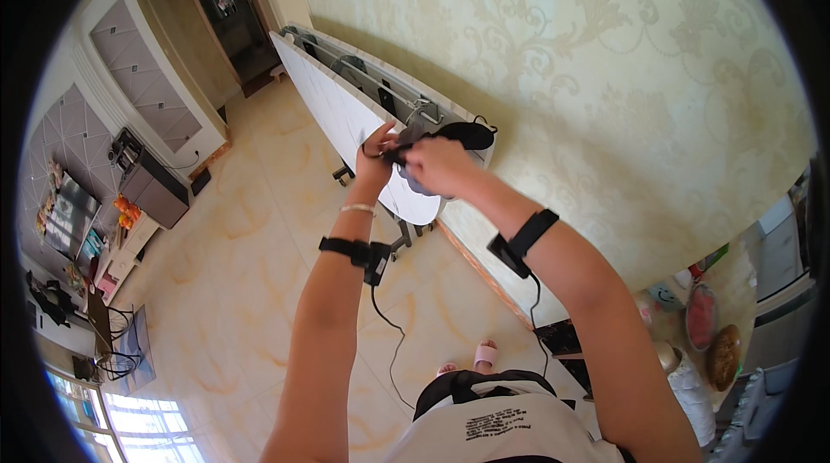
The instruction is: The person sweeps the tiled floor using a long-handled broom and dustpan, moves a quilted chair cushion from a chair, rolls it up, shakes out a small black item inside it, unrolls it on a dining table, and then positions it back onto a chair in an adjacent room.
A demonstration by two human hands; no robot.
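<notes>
My left hand is raised over the end of a folded white marble-patterned table, its fingers partly spread. A thin dark loop lies against it, and a black strap runs from there to my right hand. The fingers of my right hand are curled on that strap, slightly blurred. Just beyond the right hand, a black fabric item with a thin cord rests at the table's top edge. Grey cloth shows below and between the hands; the hands hide part of it.
The folded table stands on dark castered legs beside a patterned wall. A black-banded device with a cable sits on each forearm. At the far left are a television and a low cabinet. Items crowd a counter at right.
</notes>
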